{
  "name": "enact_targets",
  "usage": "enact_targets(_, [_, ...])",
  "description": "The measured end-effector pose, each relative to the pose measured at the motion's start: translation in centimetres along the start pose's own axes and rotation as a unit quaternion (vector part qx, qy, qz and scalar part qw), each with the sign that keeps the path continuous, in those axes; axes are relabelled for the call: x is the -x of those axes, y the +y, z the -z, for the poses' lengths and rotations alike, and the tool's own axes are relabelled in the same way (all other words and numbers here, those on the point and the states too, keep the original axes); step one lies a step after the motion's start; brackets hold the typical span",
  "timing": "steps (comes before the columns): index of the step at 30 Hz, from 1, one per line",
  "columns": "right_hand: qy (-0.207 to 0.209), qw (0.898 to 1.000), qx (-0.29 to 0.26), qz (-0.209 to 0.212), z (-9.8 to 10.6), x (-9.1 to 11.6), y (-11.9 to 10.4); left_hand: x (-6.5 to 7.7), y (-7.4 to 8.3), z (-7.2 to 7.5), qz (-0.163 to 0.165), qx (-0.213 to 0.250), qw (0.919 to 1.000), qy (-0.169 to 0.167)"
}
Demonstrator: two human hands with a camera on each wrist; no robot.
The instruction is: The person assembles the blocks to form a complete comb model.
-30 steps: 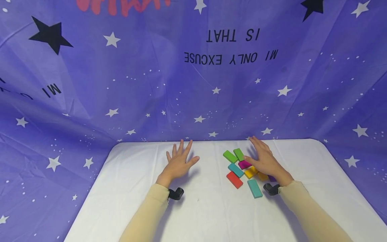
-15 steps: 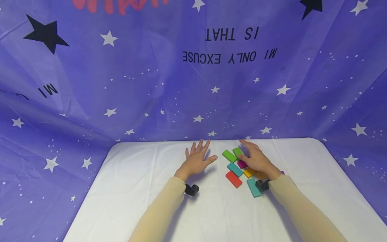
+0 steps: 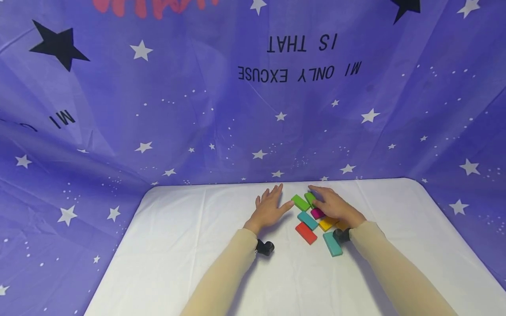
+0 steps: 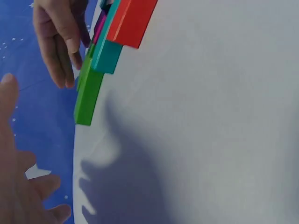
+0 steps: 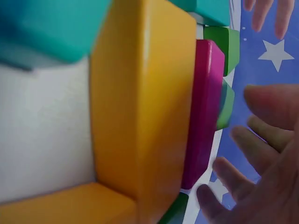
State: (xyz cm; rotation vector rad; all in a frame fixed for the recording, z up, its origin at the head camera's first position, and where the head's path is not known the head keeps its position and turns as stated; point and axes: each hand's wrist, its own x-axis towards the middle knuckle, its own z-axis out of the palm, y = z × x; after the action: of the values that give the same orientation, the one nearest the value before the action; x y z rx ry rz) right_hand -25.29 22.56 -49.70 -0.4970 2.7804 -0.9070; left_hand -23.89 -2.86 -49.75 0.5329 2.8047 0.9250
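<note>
In the head view, the left hand (image 3: 269,211) is spread, its thumb pointing at the nearer of two green blocks (image 3: 301,202); whether they touch cannot be told from here. The right hand (image 3: 336,207) reaches over the far side of the group, thumb apart from the fingers, above the magenta block (image 3: 317,213) and two yellow blocks (image 3: 328,223). Toward the person lie the blue block (image 3: 307,220), red block (image 3: 306,233) and teal block (image 3: 333,244). All are flat and oblong, on a smooth white cloth (image 3: 158,263) with faint creases. Behind hangs a purple sheet (image 3: 221,101) printed with stars and lettering.

In the left wrist view, the left hand's thumb and fingers stand apart from each other, with a gap between them and the green blocks.

In the right wrist view, a yellow block fills the middle, with rounded edges and a slight sheen; the magenta block stands just beyond it. The right hand's fingers are parted, bare of any block.
</note>
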Motion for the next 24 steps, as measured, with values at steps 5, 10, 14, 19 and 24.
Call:
enact_targets(5, [-0.036, 0.999, 0.002, -0.014, 0.4, -0.4, -0.2, -0.7, 0.8, -1.1, 0.006, 0.003, 0.9999, 0.016])
enact_targets(10, [-0.047, 0.998, 0.026, -0.012, 0.8, -0.5, -0.3, -1.4, 1.5, -2.5, 0.017, -0.023, 0.9992, 0.027])
enact_targets(14, [-0.048, 0.998, 0.036, -0.005, 0.8, -0.5, -0.2, -1.8, 2.1, -3.4, 0.020, -0.040, 0.9983, 0.036])
enact_targets(19, [-0.045, 0.998, 0.052, 0.011, 0.7, -0.6, -0.2, -2.0, 3.0, -4.0, 0.035, -0.057, 0.9962, 0.056])
enact_targets(24, [-0.048, 0.997, 0.054, 0.001, 0.6, -0.7, -0.5, -2.2, 3.5, -4.5, 0.056, -0.073, 0.9930, 0.073])
